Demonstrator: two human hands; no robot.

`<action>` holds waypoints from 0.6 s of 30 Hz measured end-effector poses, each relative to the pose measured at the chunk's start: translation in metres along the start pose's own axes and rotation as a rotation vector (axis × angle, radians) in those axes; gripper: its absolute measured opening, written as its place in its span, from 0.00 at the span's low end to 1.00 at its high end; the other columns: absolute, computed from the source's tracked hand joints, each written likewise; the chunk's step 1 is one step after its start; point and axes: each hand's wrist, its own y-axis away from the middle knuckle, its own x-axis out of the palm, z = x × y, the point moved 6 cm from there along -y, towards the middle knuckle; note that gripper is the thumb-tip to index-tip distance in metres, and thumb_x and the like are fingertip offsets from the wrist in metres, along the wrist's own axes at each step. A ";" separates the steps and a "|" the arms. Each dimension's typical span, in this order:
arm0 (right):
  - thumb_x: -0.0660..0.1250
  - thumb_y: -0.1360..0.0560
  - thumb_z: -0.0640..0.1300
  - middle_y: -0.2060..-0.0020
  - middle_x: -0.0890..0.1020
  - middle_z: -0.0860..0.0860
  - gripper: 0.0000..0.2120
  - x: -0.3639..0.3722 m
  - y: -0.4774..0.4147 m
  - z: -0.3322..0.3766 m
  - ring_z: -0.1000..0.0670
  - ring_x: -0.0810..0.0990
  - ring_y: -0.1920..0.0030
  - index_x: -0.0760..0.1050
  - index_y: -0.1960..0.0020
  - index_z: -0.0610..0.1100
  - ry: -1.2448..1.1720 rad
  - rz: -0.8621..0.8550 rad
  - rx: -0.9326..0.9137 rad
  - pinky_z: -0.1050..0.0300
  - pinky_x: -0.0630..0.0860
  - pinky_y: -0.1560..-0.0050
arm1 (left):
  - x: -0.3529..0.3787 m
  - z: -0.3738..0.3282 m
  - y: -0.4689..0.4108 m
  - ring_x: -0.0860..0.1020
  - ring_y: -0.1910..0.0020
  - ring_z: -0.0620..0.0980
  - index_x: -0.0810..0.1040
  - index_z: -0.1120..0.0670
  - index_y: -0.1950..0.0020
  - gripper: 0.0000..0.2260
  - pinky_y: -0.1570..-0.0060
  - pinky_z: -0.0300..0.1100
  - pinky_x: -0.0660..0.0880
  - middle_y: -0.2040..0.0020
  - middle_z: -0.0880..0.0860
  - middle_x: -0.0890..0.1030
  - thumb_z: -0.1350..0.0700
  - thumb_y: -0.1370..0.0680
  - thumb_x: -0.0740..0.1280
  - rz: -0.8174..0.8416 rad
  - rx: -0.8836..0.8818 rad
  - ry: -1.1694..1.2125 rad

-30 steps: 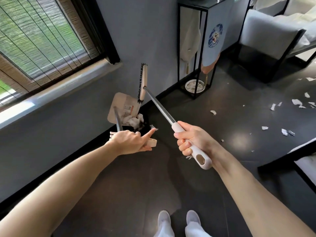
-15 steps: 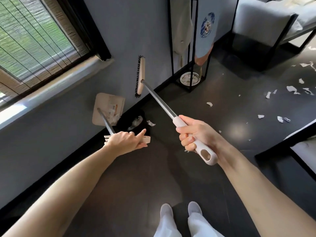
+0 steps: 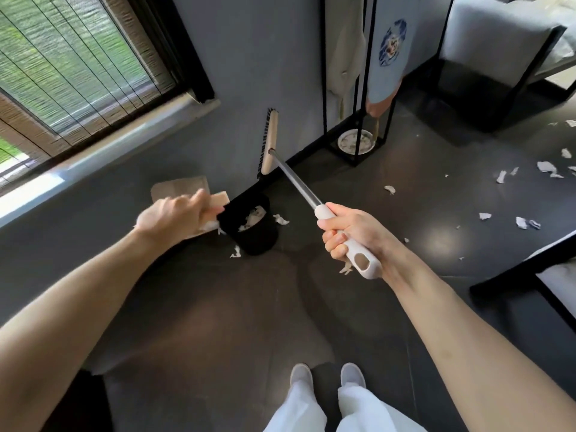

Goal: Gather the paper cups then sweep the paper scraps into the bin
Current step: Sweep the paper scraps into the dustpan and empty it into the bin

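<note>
While my left hand clutches the beige plastic dustpan at the round black bin and my right hand grips the white-handled broom, I reckon a hasty tilt could spill white paper scraps beside it.

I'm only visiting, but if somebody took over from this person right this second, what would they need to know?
Left hand grips the dustpan, held right beside the black bin.
Right hand grips the broom, with its head lifted off the floor.
Done: some paper scraps lie in the bin.
Left: stray pieces around the bin and a scattered patch further right. No paper cups are in view.
</note>
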 end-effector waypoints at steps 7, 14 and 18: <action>0.59 0.21 0.32 0.75 0.69 0.52 0.09 0.016 -0.002 0.003 0.59 0.66 0.79 0.69 0.48 0.46 0.023 0.070 0.026 0.68 0.64 0.82 | -0.045 -0.009 -0.004 0.80 0.63 0.64 0.70 0.60 0.48 0.27 0.71 0.49 0.72 0.55 0.60 0.81 0.37 0.23 0.49 -0.074 0.048 0.015; 0.60 0.21 0.32 0.75 0.70 0.52 0.22 0.016 -0.012 0.004 0.59 0.67 0.79 0.64 0.32 0.49 0.013 0.083 0.039 0.67 0.65 0.82 | -0.009 -0.054 0.015 0.80 0.71 0.63 0.75 0.58 0.50 0.30 0.80 0.49 0.73 0.62 0.58 0.81 0.34 0.22 0.48 -0.101 0.281 -0.018; 0.60 0.21 0.32 0.76 0.70 0.52 0.21 0.010 -0.015 0.000 0.59 0.67 0.79 0.62 0.35 0.52 0.016 0.076 0.047 0.67 0.65 0.82 | 0.022 -0.094 0.028 0.73 0.83 0.54 0.77 0.58 0.61 0.24 0.86 0.35 0.59 0.75 0.52 0.73 0.40 0.22 0.54 -0.141 0.508 -0.053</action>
